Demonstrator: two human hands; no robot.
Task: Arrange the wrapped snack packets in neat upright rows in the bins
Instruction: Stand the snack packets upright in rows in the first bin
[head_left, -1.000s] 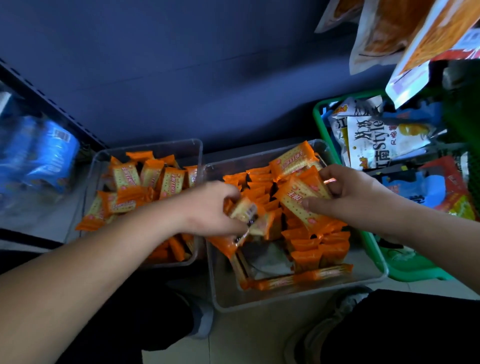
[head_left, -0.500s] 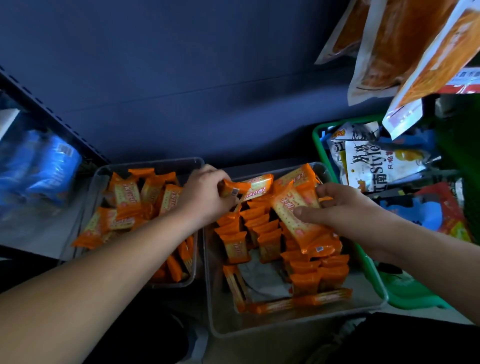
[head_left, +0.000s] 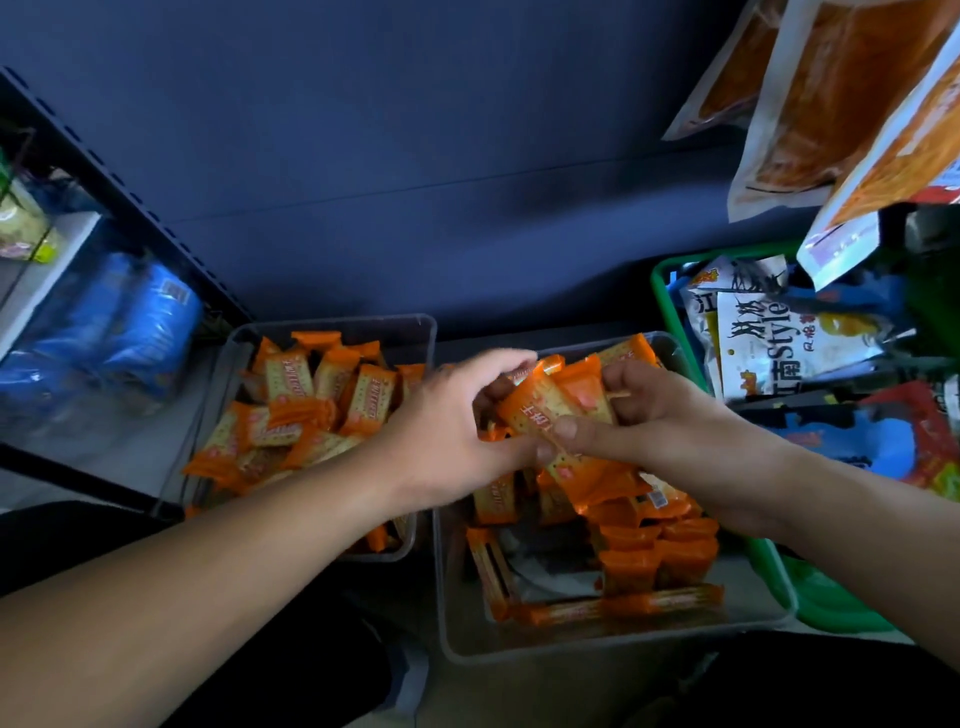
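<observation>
Left hand (head_left: 457, 431) and right hand (head_left: 670, 431) are met over the far half of the right clear bin (head_left: 613, 652). Both are clamped on one bundle of orange cracker packets (head_left: 556, 410). The left fingers are curled over its far end and the right thumb is pressed on its face. The bundle is held tilted, above the bin floor.

Risks (judged):
- The wrappers look slick, so a packet could be squeezed sideways out of the bundle.
- A dropped packet could topple the upright rows (head_left: 660, 556) by the near right corner.
- Flat packets (head_left: 623, 608) along the near wall could obstruct a new row.
- The crackers are presumably brittle, so a hard grip could crack them.

Materials:
- Packets: glossy crinkled film, rectangular pillow shape, flat crimped ends.
- Bins: transparent rigid plastic, smooth walls, rounded corners.
- The left clear bin (head_left: 332, 325) is filled with a loose jumble of packets.
</observation>
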